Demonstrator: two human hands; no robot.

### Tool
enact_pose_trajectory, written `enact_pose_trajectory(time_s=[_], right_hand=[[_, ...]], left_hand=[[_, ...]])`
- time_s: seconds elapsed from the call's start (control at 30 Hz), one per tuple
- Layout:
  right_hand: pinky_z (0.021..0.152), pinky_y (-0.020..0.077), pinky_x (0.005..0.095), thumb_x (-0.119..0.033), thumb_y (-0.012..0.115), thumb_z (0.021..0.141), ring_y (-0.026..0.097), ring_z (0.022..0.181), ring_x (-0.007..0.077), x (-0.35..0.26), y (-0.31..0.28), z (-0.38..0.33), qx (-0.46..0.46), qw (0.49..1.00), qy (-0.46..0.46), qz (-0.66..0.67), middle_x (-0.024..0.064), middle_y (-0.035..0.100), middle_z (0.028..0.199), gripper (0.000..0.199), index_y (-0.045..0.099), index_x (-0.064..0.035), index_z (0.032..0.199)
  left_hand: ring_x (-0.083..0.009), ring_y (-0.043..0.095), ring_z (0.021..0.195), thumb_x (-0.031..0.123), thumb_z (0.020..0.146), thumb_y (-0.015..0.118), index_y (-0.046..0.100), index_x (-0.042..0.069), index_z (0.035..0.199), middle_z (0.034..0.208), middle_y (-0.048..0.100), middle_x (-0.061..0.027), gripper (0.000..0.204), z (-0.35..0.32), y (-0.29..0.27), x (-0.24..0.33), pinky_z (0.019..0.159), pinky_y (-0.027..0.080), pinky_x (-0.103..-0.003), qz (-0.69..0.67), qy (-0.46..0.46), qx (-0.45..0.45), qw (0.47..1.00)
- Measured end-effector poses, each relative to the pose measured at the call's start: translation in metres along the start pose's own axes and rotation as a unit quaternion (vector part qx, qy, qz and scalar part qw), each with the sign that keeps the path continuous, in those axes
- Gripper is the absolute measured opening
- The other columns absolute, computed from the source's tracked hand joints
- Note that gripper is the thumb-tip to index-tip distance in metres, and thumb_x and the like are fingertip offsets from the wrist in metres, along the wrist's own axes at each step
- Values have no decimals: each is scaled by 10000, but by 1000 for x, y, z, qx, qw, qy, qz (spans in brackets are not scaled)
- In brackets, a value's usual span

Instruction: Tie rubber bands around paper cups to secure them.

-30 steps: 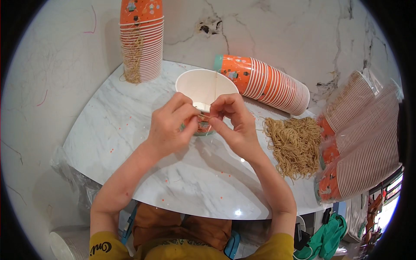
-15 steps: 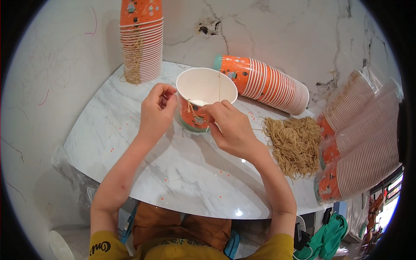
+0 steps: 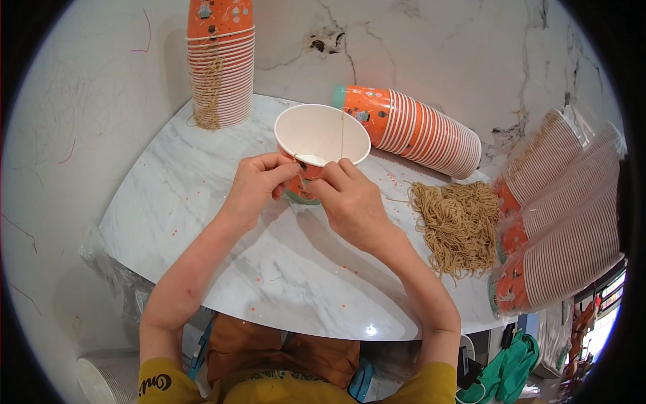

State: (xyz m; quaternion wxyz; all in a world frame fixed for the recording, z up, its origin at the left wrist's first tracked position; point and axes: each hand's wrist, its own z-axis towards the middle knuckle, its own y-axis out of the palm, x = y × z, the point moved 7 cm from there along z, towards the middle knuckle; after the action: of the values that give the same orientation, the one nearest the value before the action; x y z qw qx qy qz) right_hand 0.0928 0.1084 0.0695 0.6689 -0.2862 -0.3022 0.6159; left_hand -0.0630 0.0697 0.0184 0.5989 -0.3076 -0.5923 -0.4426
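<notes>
A thin string [image 3: 342,131] is pinched by both hands, left hand [image 3: 259,183] and right hand [image 3: 350,202], at the paper cup [image 3: 321,138] mid-frame. Each grip should be kept tight and the pull gentle.

Left hand [image 3: 259,185] drawn back from beside the cup's far rim to its near wall, now just beside the right hand [image 3: 350,202], fingertips nearly meeting. Paper cup [image 3: 321,138] raised a little more upright between them. A thin tan string [image 3: 342,135] now stretched across the cup's mouth above the right hand.
</notes>
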Motion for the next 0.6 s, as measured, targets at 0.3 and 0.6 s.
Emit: enact_pose_trajectory(time_s=[0.3, 0.6], right_hand=[[715, 502, 396, 21, 674, 690, 572, 865, 263, -10, -3, 3, -8, 999, -42, 8, 78, 557, 926, 270, 628, -24, 952], [686, 461, 400, -2, 699, 753, 567, 834, 271, 4, -10, 4, 43, 998, -23, 34, 82, 542, 889, 193, 616, -56, 918]], left_hand=[[-58, 507, 655, 101, 926, 682, 713, 41, 867, 729, 610, 28, 89, 0, -12, 0, 585, 398, -244, -21, 21, 48, 998], [-183, 640, 729, -80, 837, 626, 605, 51, 1178, 1105, 618, -78, 366, -31, 18, 49, 655, 540, -322, 329, 390, 77, 857]])
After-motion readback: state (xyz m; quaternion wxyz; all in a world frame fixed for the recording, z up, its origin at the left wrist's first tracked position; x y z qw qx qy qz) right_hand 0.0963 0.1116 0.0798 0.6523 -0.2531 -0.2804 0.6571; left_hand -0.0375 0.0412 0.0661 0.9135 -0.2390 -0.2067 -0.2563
